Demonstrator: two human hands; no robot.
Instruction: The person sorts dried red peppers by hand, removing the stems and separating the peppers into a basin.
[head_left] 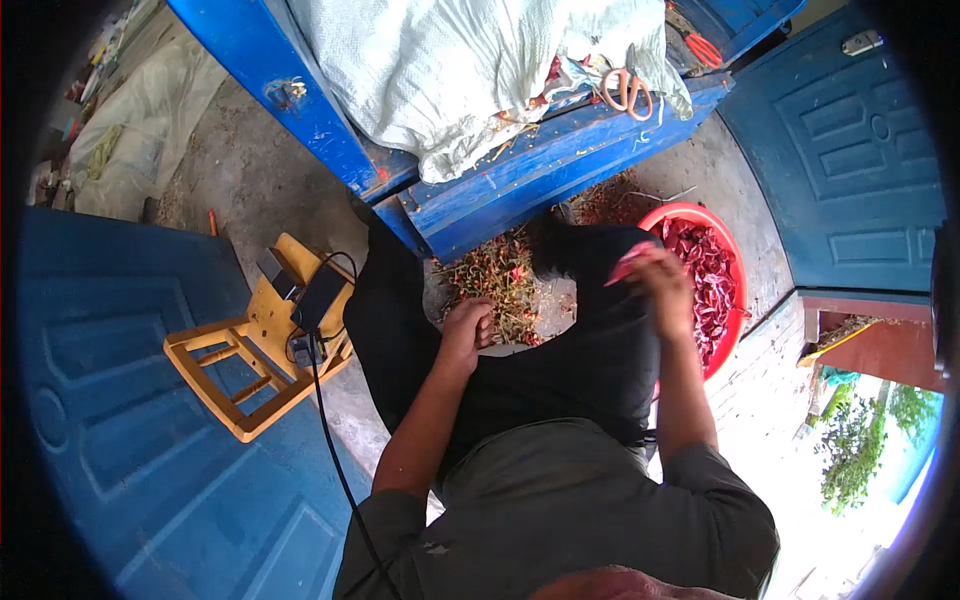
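I sit with my legs apart in black trousers. My right hand point(660, 282) is raised over my right knee and pinches a red chili pepper point(625, 265), blurred by motion. Just beyond it stands a red basin point(735, 262) full of dried red chilies point(705, 285). My left hand point(466, 325) is lowered between my knees with curled fingers, at the edge of a pile of chili stems and scraps point(495, 280) on the ground. Whether it holds anything is hidden.
A blue cart point(520, 185) stands ahead, loaded with a white sack point(440, 70); orange-handled scissors point(626, 92) lie on it. A yellow wooden stool point(250, 360) with a black device point(318, 297) and cable stands left. Blue doors flank both sides.
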